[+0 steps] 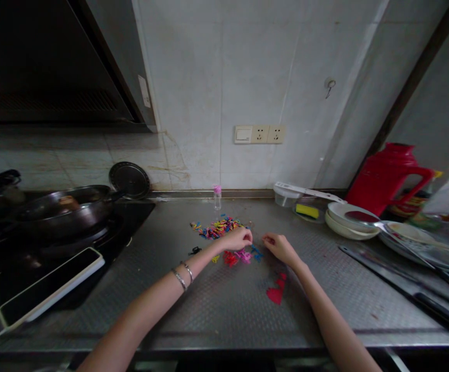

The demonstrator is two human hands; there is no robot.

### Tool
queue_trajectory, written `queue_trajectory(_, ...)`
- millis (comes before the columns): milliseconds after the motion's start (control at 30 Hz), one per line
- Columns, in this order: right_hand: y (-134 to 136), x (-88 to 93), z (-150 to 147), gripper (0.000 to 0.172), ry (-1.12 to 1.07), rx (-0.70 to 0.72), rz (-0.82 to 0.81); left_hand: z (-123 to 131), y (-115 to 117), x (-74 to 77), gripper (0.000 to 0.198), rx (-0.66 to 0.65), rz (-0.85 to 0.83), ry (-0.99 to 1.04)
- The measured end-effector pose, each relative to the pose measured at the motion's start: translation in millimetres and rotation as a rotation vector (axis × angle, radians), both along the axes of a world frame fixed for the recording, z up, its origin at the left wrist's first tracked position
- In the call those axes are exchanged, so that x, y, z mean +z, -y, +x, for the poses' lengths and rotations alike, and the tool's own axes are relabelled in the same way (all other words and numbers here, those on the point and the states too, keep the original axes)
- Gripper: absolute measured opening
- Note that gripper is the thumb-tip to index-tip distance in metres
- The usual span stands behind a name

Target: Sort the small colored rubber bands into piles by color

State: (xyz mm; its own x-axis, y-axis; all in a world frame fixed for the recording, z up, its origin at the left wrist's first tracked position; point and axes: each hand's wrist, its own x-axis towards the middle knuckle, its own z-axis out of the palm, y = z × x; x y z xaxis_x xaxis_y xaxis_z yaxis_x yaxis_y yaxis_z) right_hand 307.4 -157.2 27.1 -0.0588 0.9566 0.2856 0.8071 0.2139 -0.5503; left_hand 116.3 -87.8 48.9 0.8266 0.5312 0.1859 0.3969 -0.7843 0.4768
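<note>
My left hand, with two bracelets at the wrist, hovers at the right side of a mixed heap of small, colourful rubber bands. Its fingers are pinched together; what they hold, if anything, is too small to see. My right hand is a little to the right, fingertips also together, with nothing I can make out in them. Below the hands lie small single-colour clusters: black bands, yellow bands, red bands, pink bands and blue bands.
A small clear bottle with a pink cap stands behind the heap. Red cut-out shapes lie near my right forearm. On the left are a phone-like device and a pan; on the right, bowls, a knife and a red thermos.
</note>
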Motion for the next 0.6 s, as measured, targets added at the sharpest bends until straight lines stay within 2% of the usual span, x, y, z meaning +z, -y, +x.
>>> queue_trajectory(133, 2, 0.7, 1, 0.026, -0.005, 0.011, 0.005, 17, 21, -5.4, 0.012, 0.012, 0.024, -0.054)
queue_trajectory(300, 3, 0.9, 2, 0.025, 0.005, -0.01, 0.002, 8, 16, -4.6, 0.018, 0.065, -0.122, 0.034)
queue_trajectory(433, 0, -1.9, 3, 0.026, -0.01, -0.003, 0.025, -25, -3, -2.1, 0.023, 0.167, -0.202, 0.214)
queue_trajectory(600, -2, -3.0, 4, 0.026, 0.004, 0.007, 0.051, -85, -26, 2.8, 0.027, 0.397, -0.228, 0.32)
